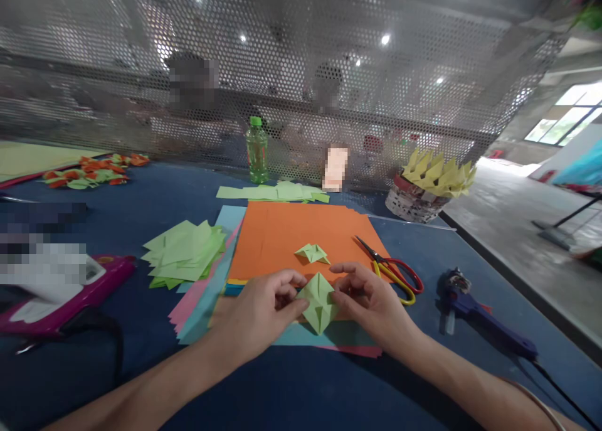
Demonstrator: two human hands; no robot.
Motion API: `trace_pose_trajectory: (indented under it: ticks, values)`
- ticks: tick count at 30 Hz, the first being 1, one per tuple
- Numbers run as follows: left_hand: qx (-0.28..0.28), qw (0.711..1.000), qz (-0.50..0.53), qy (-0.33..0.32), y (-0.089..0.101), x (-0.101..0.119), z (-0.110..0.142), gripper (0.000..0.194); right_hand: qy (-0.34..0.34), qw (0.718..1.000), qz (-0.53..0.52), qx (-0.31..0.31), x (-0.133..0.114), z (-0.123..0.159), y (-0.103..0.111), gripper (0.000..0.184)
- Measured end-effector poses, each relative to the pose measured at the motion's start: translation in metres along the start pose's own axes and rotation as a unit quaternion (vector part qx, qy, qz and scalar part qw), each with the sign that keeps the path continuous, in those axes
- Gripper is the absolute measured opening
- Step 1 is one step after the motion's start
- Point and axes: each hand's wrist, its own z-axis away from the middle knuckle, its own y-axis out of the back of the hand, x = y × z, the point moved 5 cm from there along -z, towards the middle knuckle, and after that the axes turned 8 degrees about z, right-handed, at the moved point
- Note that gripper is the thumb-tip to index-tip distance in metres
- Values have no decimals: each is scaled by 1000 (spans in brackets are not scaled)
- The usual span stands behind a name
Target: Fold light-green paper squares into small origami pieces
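Between my two hands is a light green paper square (318,305), turned cornerwise and marked with creases. My left hand (273,299) pinches its left corner with thumb and fingers. On the opposite corner, my right hand (364,293) grips with the thumb in front. Just beyond it, a small folded green paper piece (313,253) rests on a stack of orange paper (301,224). Blue and pink sheets (207,312) stick out from under the orange ones. Scissors (392,271) with red and yellow handles lie to the right of my right hand, partly on the orange stack.
Left of the stack is a pile of green paper squares (185,252). A purple glue gun (489,324) with a cord lies at right. Further back stand a green bottle (256,152) and a basket with folded yellow paper (418,189). A magenta device (106,280) sits at left.
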Motion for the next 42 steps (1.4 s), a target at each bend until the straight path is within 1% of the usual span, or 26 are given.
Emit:
trace_pose_trajectory:
  ticks: [4,6,10,15,23,26,31,37,42]
  values:
    - [12,998,-68,-16,0,7,2,19,1,1000,8,5,1,0,0,32]
    - [21,996,-81,-23,1,9,3,19,2,1000,15,8,1,1,1,33]
    - [31,997,-71,-30,1,10,3,21,12,1000,22,7,0,1,0,33]
    - [14,999,-32,-36,1,3,2,22,20,999,36,16,-3,2,2,32]
    - [27,998,-49,-29,3,2,0,21,33,998,51,23,-5,4,1,32]
    - [29,998,-54,-28,4,3,0,20,43,997,57,23,-6,5,1,35]
    - [32,998,-34,-34,5,2,-1,21,47,995,88,15,-8,6,1,44]
    - [27,999,-21,-20,5,-1,-1,25,70,989,128,22,-9,5,1,51]
    - [26,999,-32,-12,6,-1,-1,27,80,987,139,32,-10,4,1,44]
